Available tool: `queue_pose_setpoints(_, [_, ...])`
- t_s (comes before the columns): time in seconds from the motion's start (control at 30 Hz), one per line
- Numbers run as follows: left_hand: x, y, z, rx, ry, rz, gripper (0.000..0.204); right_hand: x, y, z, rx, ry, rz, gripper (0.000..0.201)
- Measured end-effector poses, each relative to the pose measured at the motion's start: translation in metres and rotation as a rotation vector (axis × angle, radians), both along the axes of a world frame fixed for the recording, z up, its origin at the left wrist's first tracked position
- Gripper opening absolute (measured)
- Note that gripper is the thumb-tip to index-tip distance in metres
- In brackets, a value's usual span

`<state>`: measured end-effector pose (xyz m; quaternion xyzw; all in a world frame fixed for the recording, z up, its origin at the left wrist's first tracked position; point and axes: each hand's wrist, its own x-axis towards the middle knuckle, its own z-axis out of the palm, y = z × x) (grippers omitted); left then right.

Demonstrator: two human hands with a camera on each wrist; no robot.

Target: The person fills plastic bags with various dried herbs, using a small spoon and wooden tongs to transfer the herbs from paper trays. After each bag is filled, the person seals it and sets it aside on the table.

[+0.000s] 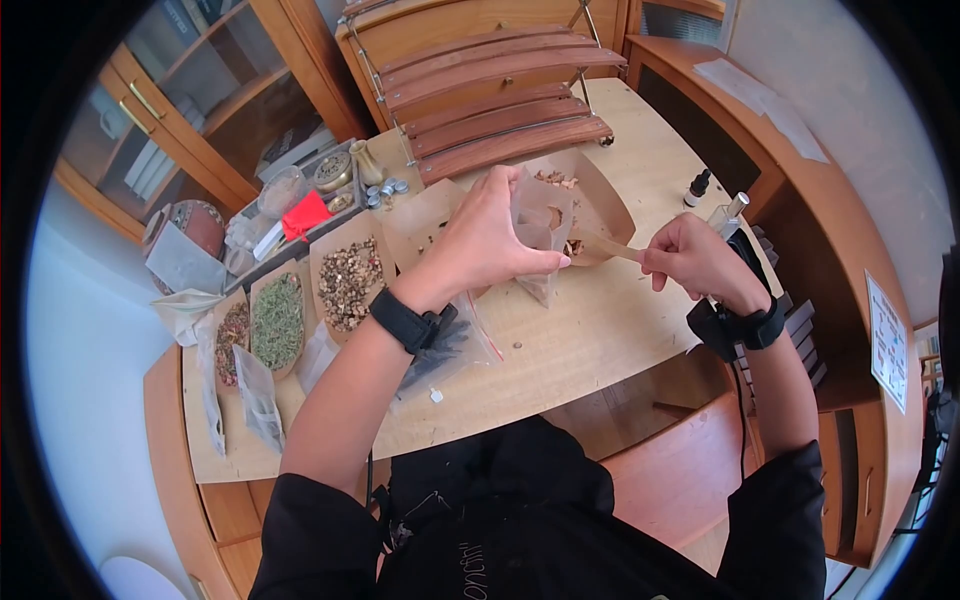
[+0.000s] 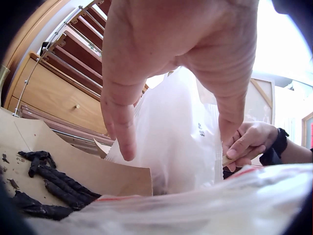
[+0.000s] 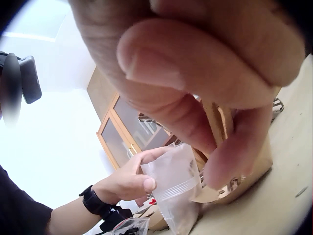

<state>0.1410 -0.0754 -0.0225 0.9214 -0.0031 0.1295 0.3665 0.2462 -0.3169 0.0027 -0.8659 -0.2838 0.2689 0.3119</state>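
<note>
My left hand (image 1: 485, 235) holds a small translucent zip bag (image 1: 541, 228) upright, thumb on one side and fingers on the other. In the left wrist view, thumb and fingers spread down both sides of the white bag (image 2: 171, 132). My right hand (image 1: 695, 258) pinches the handle of a light wooden spoon (image 1: 612, 247), whose far end reaches toward the bag and is partly hidden. Behind the bag stands a kraft paper tray (image 1: 612, 200) with brown dried pieces (image 1: 556, 180). The right wrist view shows the bag (image 3: 176, 178) beside the tray, with contents low inside.
Paper trays of chopped pieces (image 1: 350, 280), green herbs (image 1: 277, 320) and reddish bits (image 1: 233, 340) line the left. A clear zip bag (image 1: 470, 340) lies under my left wrist. Black strips (image 2: 63, 188) sit in another tray. A dropper bottle (image 1: 697, 187) stands right, a folded slatted chair (image 1: 490, 90) behind.
</note>
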Motion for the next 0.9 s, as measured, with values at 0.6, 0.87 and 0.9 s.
queue_pose_setpoints(0.6, [-0.004, -0.008, 0.010, 0.024, 0.028, 0.039, 0.106, -0.026, -0.001, 0.032, 0.338, -0.107, -0.106, 0.031])
queue_pose_setpoints(0.87, [-0.005, -0.011, 0.015, 0.011, 0.091, 0.079, 0.118, -0.042, 0.012, 0.032, 0.306, -0.116, -0.051, 0.032])
queue_pose_setpoints(0.9, [-0.005, -0.010, 0.015, 0.011, 0.091, 0.079, 0.118, -0.037, 0.009, 0.030, 0.344, -0.113, -0.095, 0.032])
